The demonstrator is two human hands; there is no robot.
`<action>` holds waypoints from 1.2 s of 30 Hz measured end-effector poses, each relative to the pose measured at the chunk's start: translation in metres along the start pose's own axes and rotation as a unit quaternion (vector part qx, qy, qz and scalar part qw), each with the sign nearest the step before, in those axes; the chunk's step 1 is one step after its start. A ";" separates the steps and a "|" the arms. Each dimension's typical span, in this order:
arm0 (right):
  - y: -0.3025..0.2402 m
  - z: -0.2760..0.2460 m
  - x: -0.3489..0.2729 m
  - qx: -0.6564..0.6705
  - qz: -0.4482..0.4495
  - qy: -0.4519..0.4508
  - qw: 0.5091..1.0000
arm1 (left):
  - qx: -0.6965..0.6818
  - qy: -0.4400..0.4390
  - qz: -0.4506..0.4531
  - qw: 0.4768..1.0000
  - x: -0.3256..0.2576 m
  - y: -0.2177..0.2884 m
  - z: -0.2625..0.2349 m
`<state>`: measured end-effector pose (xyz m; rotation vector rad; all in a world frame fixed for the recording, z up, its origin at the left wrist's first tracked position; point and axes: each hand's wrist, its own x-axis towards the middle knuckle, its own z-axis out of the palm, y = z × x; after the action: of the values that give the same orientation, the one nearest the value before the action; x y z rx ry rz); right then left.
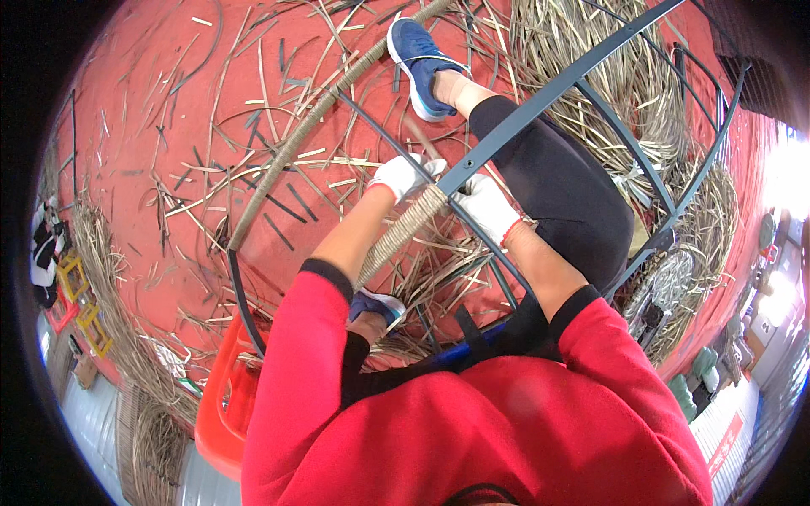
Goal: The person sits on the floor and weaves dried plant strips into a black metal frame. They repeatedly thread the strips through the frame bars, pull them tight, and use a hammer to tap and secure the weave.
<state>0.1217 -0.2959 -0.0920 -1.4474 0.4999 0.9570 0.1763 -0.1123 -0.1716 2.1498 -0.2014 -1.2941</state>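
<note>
A dark grey metal frame (pixel 557 101) lies slanted across my lap, one of its bars bound with tan woven strip (pixel 407 232). My left hand (pixel 398 177), in a white glove, is closed just past the end of the wrapping. A tan strip (pixel 420 139), blurred by motion, rises from its fingertips. On the other side of the bar my right hand (pixel 488 207), gloved too, is curled close against the frame where the wrapping stops. The bar partly covers its fingertips, so what they grip is hidden.
Cut strips (pixel 329 181) litter the red floor. A big bundle of tan strips (pixel 607 84) lies at the far right, another long bundle (pixel 118 295) at the left. A curved wrapped bar (pixel 291 152) crosses left of my arms. An orange plastic chair (pixel 218 405) stands near left.
</note>
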 end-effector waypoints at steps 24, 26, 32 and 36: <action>0.021 -0.003 0.020 -0.050 -0.116 0.020 0.992 | -0.065 0.437 0.090 0.893 -0.143 0.071 0.033; 0.022 -0.003 0.021 -0.053 -0.119 0.011 0.991 | -0.063 0.442 0.090 0.890 -0.142 0.071 0.034; 0.037 -0.007 0.049 -0.046 -0.156 -0.002 0.987 | -0.081 0.445 0.094 0.887 -0.140 0.070 0.035; 0.047 -0.010 0.066 -0.074 -0.235 -0.006 0.969 | -0.108 0.432 0.060 0.893 -0.142 0.073 0.034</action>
<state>0.1242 -0.2964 -0.1736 -1.5987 0.0649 0.6304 0.0878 -0.1251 -0.0344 2.2497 0.1717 -0.1884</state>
